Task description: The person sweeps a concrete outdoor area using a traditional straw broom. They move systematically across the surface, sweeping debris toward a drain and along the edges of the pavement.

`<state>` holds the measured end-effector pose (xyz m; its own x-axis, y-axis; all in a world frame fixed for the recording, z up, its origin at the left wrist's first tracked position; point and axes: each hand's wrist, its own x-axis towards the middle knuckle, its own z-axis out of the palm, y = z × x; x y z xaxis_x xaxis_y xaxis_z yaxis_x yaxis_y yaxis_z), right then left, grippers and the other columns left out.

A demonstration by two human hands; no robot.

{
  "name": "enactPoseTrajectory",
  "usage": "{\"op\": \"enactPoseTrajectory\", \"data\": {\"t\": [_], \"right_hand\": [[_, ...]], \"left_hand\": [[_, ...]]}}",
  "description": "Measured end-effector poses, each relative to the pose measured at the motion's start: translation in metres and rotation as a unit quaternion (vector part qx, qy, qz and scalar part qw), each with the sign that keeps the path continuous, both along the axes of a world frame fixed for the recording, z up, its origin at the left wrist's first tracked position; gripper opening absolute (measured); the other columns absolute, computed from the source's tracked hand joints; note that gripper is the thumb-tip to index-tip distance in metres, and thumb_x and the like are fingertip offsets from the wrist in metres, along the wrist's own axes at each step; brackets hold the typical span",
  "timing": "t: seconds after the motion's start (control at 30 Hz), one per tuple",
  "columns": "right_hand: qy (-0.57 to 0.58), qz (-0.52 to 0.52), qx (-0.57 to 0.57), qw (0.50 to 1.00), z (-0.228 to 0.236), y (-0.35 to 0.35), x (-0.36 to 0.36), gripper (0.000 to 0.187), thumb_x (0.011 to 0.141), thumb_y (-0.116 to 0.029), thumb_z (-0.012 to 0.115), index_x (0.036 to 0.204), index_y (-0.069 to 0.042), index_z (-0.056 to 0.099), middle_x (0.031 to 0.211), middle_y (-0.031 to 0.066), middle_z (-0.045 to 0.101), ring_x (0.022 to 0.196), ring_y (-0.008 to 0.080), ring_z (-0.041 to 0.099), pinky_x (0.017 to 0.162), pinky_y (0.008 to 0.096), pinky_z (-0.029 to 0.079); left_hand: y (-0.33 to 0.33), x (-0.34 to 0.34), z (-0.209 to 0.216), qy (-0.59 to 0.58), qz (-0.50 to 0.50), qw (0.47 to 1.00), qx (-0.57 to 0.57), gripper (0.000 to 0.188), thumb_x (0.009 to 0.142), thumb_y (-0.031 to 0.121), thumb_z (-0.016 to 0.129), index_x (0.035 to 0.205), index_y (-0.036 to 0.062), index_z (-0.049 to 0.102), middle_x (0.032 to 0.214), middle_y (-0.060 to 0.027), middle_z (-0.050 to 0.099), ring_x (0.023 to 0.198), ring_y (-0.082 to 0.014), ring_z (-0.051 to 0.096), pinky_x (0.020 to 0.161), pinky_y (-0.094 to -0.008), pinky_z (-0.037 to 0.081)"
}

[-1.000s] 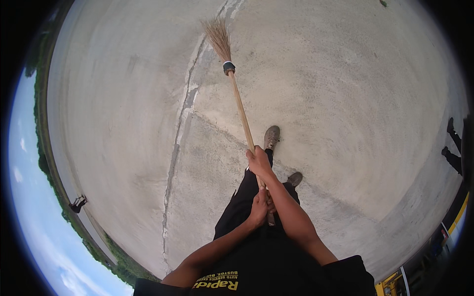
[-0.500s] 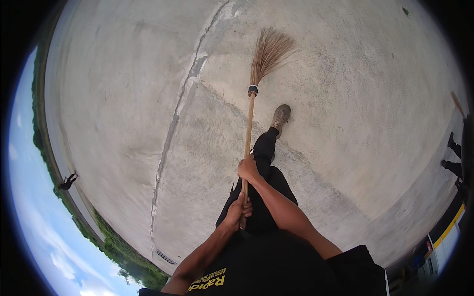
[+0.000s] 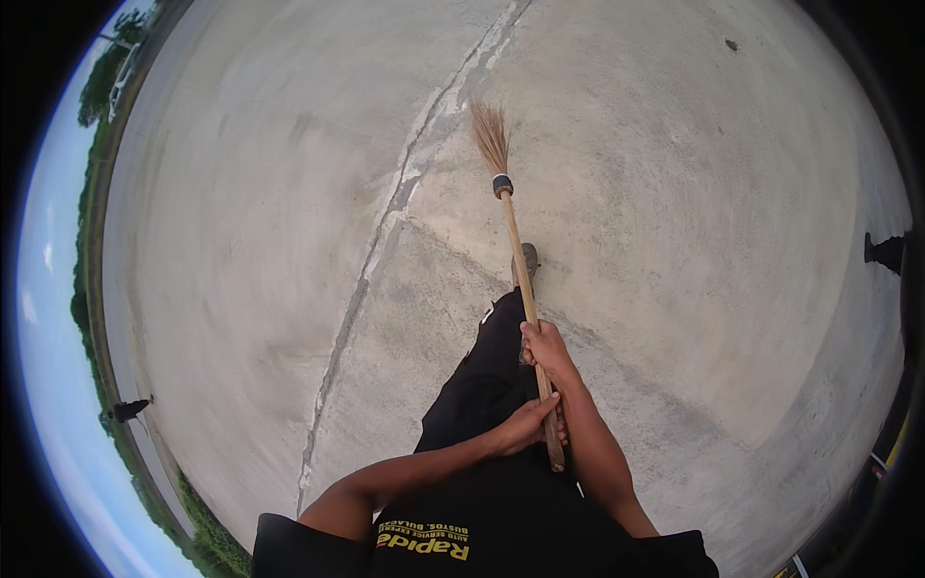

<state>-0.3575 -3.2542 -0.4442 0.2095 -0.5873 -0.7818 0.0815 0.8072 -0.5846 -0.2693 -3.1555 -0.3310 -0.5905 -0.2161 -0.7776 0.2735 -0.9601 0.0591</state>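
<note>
Both my hands grip the wooden handle of a stick broom (image 3: 515, 231), which slants up and slightly left from my waist. Near the handle's lower end, my left hand (image 3: 529, 424) is wrapped round the wood. Higher up, my right hand (image 3: 545, 348) closes on it. A dark band binds the thin brown bristles, whose tips lie beside a patched crack (image 3: 390, 207) in the concrete. One of my shoes (image 3: 527, 260) shows partly behind the handle; the other foot is hidden.
Pale concrete floor (image 3: 674, 212) spreads all round me. A person (image 3: 130, 409) is far off at the left, and another person's dark leg and shoe (image 3: 885, 251) show at the right edge. A small green leaf-like bit (image 3: 731, 44) lies ahead on the right.
The broom's bristles have swung left toward the crack and look narrower. Both hands and the handle's lower end have moved right. My visible shoe now sits lower in view, partly behind the handle.
</note>
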Motion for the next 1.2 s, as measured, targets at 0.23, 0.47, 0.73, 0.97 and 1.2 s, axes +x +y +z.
{"op": "enactPoseTrajectory", "data": {"t": [0.23,0.47,0.73,0.97,1.2], "right_hand": [[0.171,-0.203,-0.012,0.964,-0.021,-0.053,-0.088,0.022,0.11,-0.02,0.05,0.099,-0.002,0.045,0.069,0.0041,0.048,0.048,0.0159,0.053,0.043,0.0334,0.043],[0.13,0.228,0.13,0.956,-0.09,-0.005,0.105,0.036,0.107,-0.019,0.055,0.112,0.017,0.053,0.072,0.0194,0.068,0.052,0.0287,0.069,0.045,0.0406,0.053],[-0.048,0.383,-0.032,0.922,-0.056,-0.139,0.173,0.04,0.105,-0.024,0.057,0.105,0.016,0.058,0.066,0.0164,0.064,0.05,0.0225,0.064,0.046,0.0411,0.05],[0.056,-0.025,-0.031,0.998,0.029,-0.173,-0.05,0.032,0.11,-0.032,0.057,0.103,-0.001,0.055,0.071,0.002,0.054,0.051,0.0134,0.056,0.046,0.0323,0.045],[0.178,-0.486,0.017,0.856,0.06,-0.098,-0.275,0.025,0.111,-0.027,0.054,0.098,-0.007,0.046,0.07,0.0012,0.049,0.051,0.0127,0.051,0.045,0.0305,0.04]], "left_hand": [[-0.072,-0.031,-0.067,0.045,0.017,0.998,-0.042,0.035,0.11,0.038,0.063,0.086,0.0168,0.048,0.067,0.0107,0.039,0.05,-0.0017,0.033,0.048,-0.0227,0.03],[-0.018,0.055,-0.067,-0.139,0.28,0.917,0.247,0.028,0.11,0.033,0.061,0.09,0.0169,0.049,0.066,0.0108,0.033,0.051,-0.0022,0.031,0.048,-0.0225,0.03],[-0.129,0.059,-0.057,-0.129,0.425,0.891,0.091,0.041,0.117,0.043,0.043,0.086,0.0175,0.047,0.071,0.0079,0.034,0.064,-0.0074,0.036,0.066,-0.0283,0.04],[-0.17,-0.05,-0.004,-0.015,0.069,0.997,-0.011,0.035,0.114,0.036,0.049,0.088,0.0135,0.045,0.072,0.0044,0.04,0.06,-0.0094,0.04,0.061,-0.0321,0.041],[-0.215,-0.202,0.008,0.062,-0.342,0.936,-0.06,0.038,0.11,0.041,0.059,0.086,0.0153,0.046,0.07,0.0048,0.043,0.055,-0.0083,0.039,0.053,-0.0302,0.039]]}}
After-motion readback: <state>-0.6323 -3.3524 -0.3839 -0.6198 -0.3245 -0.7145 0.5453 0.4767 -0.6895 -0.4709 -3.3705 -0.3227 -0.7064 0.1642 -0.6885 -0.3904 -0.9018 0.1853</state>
